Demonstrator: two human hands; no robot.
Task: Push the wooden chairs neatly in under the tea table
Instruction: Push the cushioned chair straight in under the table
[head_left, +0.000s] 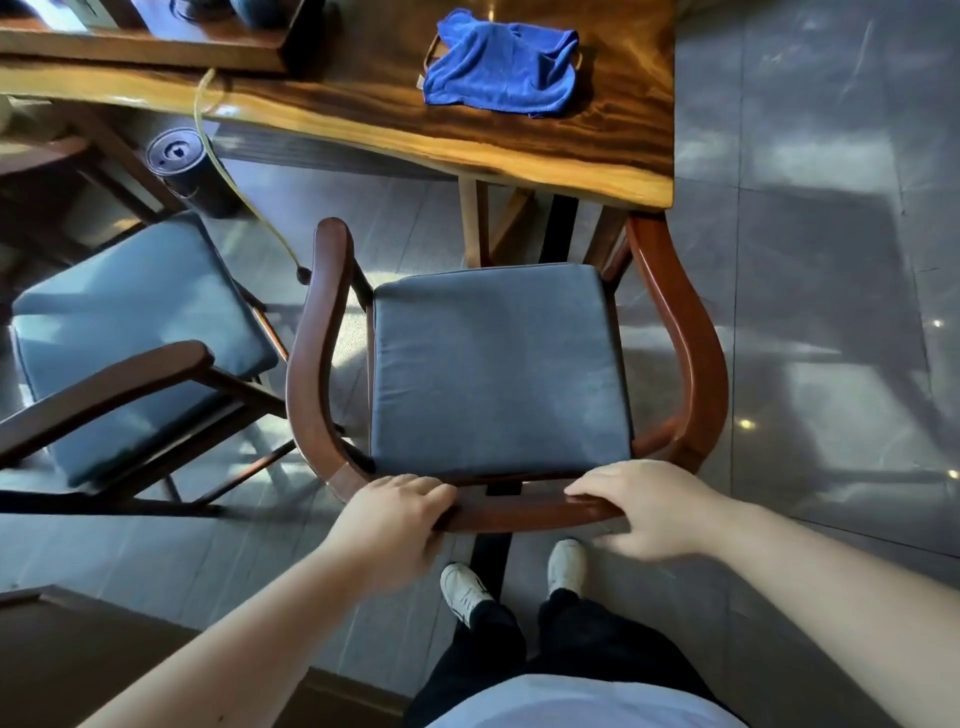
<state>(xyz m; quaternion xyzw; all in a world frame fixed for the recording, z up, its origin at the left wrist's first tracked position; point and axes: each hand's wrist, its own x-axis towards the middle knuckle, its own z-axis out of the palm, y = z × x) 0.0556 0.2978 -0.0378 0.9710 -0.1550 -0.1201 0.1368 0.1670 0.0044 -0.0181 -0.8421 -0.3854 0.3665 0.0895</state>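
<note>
A wooden armchair (691, 332) with a curved back rail and a grey-blue seat cushion (498, 369) stands right in front of me, facing the tea table (363, 111). Its right arm tip sits under the table's near corner; its left arm tip stops short of the edge. My left hand (389, 525) and my right hand (649, 506) both grip the top of the back rail, one at each side of its middle. A second wooden chair (104, 379) with the same cushion stands to the left, turned at an angle and away from the table.
A blue cloth (501, 65) lies on the table, with a wooden tea tray (156, 49) at the back left. A dark cylinder (187, 171) stands on the floor under the table, and a yellowish hose (234, 182) hangs down. Table legs (498, 223) are ahead of the seat. Grey tiled floor to the right.
</note>
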